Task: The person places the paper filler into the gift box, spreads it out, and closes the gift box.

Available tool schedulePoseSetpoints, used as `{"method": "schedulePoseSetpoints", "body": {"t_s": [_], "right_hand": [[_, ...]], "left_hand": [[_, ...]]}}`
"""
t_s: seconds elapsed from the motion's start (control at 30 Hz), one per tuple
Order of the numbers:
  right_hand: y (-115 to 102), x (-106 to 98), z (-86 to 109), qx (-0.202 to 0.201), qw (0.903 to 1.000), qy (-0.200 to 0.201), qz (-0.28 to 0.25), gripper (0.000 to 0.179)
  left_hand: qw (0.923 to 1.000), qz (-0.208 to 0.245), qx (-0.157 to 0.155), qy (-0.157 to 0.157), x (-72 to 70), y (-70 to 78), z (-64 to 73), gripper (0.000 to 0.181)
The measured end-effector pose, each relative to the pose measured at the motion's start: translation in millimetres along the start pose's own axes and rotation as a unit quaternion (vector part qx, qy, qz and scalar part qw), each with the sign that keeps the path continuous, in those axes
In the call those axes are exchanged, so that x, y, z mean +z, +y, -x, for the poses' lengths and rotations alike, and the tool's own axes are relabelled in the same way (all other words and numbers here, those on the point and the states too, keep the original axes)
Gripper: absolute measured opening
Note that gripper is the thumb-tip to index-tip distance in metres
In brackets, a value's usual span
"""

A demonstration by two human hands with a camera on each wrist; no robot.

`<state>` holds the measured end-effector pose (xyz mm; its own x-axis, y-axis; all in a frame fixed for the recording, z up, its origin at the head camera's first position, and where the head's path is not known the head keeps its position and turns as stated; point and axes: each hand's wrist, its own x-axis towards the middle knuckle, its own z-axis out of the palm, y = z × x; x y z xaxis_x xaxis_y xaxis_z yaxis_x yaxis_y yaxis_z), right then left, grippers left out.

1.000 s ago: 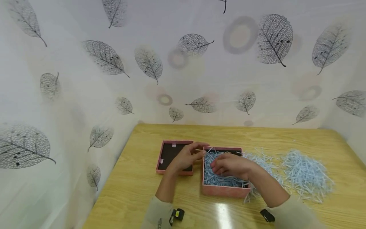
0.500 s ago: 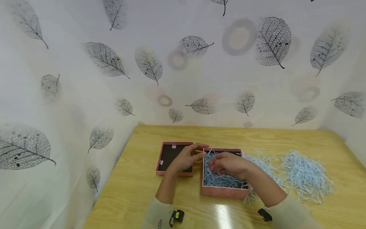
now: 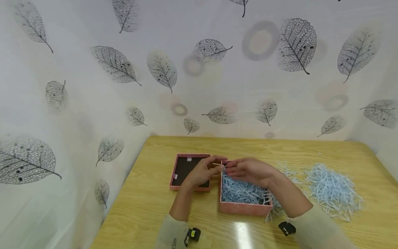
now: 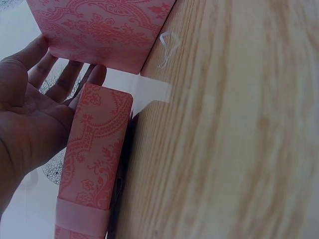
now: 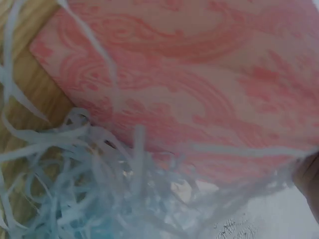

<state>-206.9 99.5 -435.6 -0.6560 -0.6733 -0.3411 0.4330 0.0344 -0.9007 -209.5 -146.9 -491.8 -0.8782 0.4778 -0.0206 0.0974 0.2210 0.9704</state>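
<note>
A pink patterned gift box [image 3: 245,209] stands in the middle of the table, filled with pale blue shredded paper [image 3: 244,192]. My left hand [image 3: 202,173] touches the box's left rim with relaxed fingers; in the left wrist view its fingertips meet the lower edge of the box wall [image 4: 104,30]. Over the back of the box, my right hand [image 3: 252,172] lies with fingers extended just above the paper, covering the back right part of the box. Only a finger [image 5: 309,181] shows at the edge of the right wrist view, beside the box's outer side [image 5: 199,84].
The box's lid [image 3: 188,169], black inside, lies upturned left of the box beneath the left forearm side. Right of the box is a loose heap of shredded paper [image 3: 332,192], with strands [image 3: 275,209] strewn against the box. A leaf-printed curtain [image 3: 199,86] hangs behind the table [image 3: 149,207].
My right hand has come up out of the paper toward the back of the box, its curled fingers straightening. More of the paper inside shows. The left hand has stayed in place.
</note>
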Motion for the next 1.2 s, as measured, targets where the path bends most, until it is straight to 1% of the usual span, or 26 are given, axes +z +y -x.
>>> {"method": "schedulePoseSetpoints", "body": {"t_s": [0.07, 0.13, 0.27, 0.37, 0.43, 0.53, 0.6, 0.67, 0.77, 0.9, 0.97, 1.07, 1.2], "right_hand": [[5.3, 2.1, -6.4, 0.016, 0.9998, 0.013, -0.004, 0.056], [10.1, 4.1, -12.3, 0.031, 0.9991, 0.028, 0.002, 0.054], [17.2, 5.2, -19.4, 0.045, 0.9965, 0.058, 0.038, 0.045], [17.0, 4.9, -17.1, 0.045, 0.9961, 0.059, 0.048, 0.049], [13.1, 4.5, -11.1, 0.039, 0.9976, 0.048, 0.031, 0.053], [1.7, 2.1, 4.1, 0.017, 0.9995, 0.023, 0.009, 0.057], [-7.9, -1.8, 17.6, -0.006, 0.9999, 0.008, 0.006, 0.057], [-16.5, -7.6, 32.1, -0.031, 0.9993, 0.004, 0.019, 0.058], [-23.7, -22.2, 56.4, -0.074, 0.9961, 0.014, 0.046, 0.059], [-21.4, -50.0, 87.1, -0.126, 0.9866, 0.051, 0.090, 0.057], [-16.3, -64.7, 100.4, -0.135, 0.9807, 0.081, 0.116, 0.052], [-3.6, -87.0, 119.4, -0.133, 0.9708, 0.126, 0.155, 0.046], [19.7, -115.4, 142.4, -0.108, 0.9540, 0.182, 0.212, 0.045]], "left_hand": [[1.0000, 0.000, 0.002, 0.001, -0.1, 1.1, -0.5, 0.037], [1.0000, -0.005, 0.005, 0.002, -0.2, 2.0, -1.2, 0.037], [0.9998, -0.015, 0.010, -0.001, -0.2, 3.5, -2.4, 0.038], [0.9998, -0.015, 0.012, -0.004, 0.2, 4.5, -2.5, 0.038], [0.9999, -0.010, 0.008, -0.006, 0.4, 4.5, -2.6, 0.038], [1.0000, 0.001, 0.000, -0.004, 0.9, 4.9, -2.2, 0.037], [1.0000, 0.002, -0.004, -0.001, 0.9, 4.7, -2.1, 0.037], [1.0000, -0.005, -0.004, 0.003, 0.5, 4.4, -2.1, 0.037], [0.9998, -0.018, -0.004, 0.008, 0.1, 3.9, -1.5, 0.037], [0.9997, -0.021, -0.004, 0.008, 0.4, 2.7, -0.4, 0.036], [0.9998, -0.019, -0.004, 0.009, 0.6, 2.5, 0.3, 0.036], [0.9998, -0.018, -0.006, 0.011, 0.6, 1.6, 1.1, 0.036], [0.9998, -0.015, -0.008, 0.009, 1.0, 0.7, 1.5, 0.037]]}}
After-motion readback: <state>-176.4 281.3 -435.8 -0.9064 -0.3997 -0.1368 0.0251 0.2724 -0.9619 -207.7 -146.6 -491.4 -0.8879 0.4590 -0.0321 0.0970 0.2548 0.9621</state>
